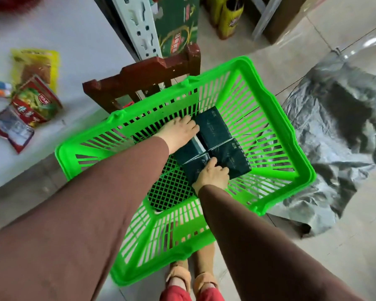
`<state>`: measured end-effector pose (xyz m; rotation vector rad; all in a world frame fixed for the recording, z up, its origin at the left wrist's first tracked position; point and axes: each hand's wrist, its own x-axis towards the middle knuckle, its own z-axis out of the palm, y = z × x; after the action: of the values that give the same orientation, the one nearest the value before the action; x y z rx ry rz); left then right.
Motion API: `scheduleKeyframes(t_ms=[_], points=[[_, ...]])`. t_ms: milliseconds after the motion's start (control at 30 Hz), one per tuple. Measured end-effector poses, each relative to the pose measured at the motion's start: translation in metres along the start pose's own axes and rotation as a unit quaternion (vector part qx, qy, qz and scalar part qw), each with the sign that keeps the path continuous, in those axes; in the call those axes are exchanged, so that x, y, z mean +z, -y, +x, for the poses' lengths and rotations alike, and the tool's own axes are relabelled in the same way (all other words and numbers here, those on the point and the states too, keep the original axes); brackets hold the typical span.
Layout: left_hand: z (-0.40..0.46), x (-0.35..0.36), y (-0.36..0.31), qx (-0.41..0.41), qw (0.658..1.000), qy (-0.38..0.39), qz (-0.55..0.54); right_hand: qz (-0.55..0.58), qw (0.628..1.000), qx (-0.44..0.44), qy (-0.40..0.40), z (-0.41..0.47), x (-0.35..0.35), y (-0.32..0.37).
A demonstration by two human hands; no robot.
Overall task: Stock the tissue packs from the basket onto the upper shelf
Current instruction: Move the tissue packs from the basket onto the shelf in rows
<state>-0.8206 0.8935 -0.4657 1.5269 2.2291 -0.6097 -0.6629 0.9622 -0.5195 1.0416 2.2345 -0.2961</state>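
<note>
Four dark tissue packs (213,146) lie bunched on the floor of the green basket (291,135). The left hand (178,131) rests flat, fingers spread, on the far-left packs; the right hand (213,175) curls onto the near edge, though a closed grip cannot be confirmed. Recommend pressing the packs together from both sides and lifting them level, clear of the rim, toward the shelf (52,51).

White shelf (78,51) on the left has a few snack packets right on it: a yellow one (36,66), a red and green one (38,101) and a red one with a clear window (12,129), overlapping a bit. The green basket (276,118) looks like it's propped on a dark wooden chair (139,77), hard to tell. Tiled floor (345,246) has a crumpled silver plastic sheet (334,127) on it.
</note>
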Motion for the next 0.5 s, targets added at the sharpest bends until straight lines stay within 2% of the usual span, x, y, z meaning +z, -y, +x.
scheduleKeyframes(t_ms=[67, 167, 300, 400, 500], points=[[-0.005, 0.001, 0.000, -0.021, 0.999, 0.029, 0.012, -0.012, 0.999, 0.000, 0.030, -0.002, -0.005, -0.006], [-0.032, -0.001, 0.001, -0.088, 0.994, 0.065, -0.025, -0.048, 0.998, -0.029, 0.033, -0.004, -0.034, -0.015], [-0.103, -0.002, 0.000, -0.200, 0.970, 0.026, -0.134, -0.062, 0.991, -0.111, 0.052, -0.030, -0.096, -0.033], [-0.165, -0.032, 0.012, -0.268, 0.939, 0.002, -0.217, 0.008, 0.977, -0.202, 0.069, -0.066, -0.157, -0.036], [-0.240, -0.087, 0.031, -0.330, 0.878, -0.022, -0.345, 0.048, 0.953, -0.296, 0.048, -0.122, -0.232, -0.022]])
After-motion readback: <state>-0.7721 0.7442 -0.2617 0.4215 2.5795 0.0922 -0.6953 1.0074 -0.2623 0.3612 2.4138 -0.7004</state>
